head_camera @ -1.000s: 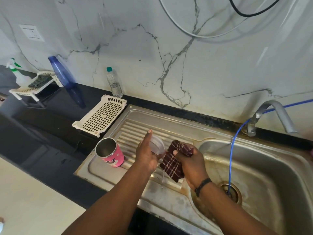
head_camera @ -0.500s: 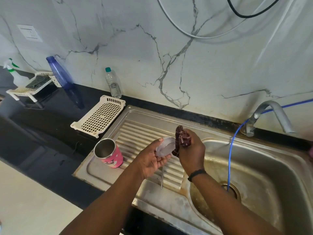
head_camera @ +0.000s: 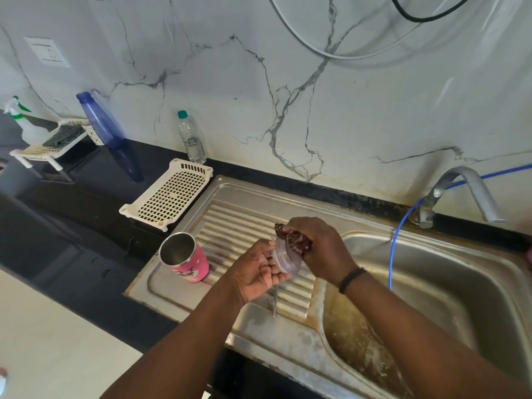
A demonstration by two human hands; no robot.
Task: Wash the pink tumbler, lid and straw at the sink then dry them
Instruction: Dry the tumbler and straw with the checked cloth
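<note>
Change: cloth [head_camera: 293, 240] hung loose from the r. hand a sec ago; now it's bunched tight and pushed onto the lid [head_camera: 286, 259]. Lid was held up edge-on, now lies flatter in the l. palm.
Meaning: prob. mid-dry on the lid, wiping its top/rim. Washing looks done, tap not running.
Left hand [head_camera: 259, 272]: palm up, fingers half curled, cradling the clear lid from below, over the drainboard.
Right hand [head_camera: 319, 246]: fingers curled tight round the wadded dark red check cloth, pressing it to the lid's upper edge.
Tumbler [head_camera: 185, 259]: pink, steel inside, standing mouth-up on the drainboard's l. end, near but apart from the l. hand. Can't tell if dry.
Straw [head_camera: 275, 302]: thin metal, lying along the drainboard ribs just below the hands, top end hidden by the l. hand. Prob. next to dry.
Sink [head_camera: 431, 283]: stained basin to the r.; blue hose [head_camera: 395, 246] drops into it from by the tap [head_camera: 460, 191].
Around: white perforated tray [head_camera: 169, 194] on the black counter beside the drainboard, clear water bottle [head_camera: 191, 138] and blue bottle [head_camera: 100, 119] by the wall, spray bottle [head_camera: 17, 119] far l.
In the way: nothing much. Straw lies under the hands, easy to knock; tumbler is close to the l. elbow's path.
</note>
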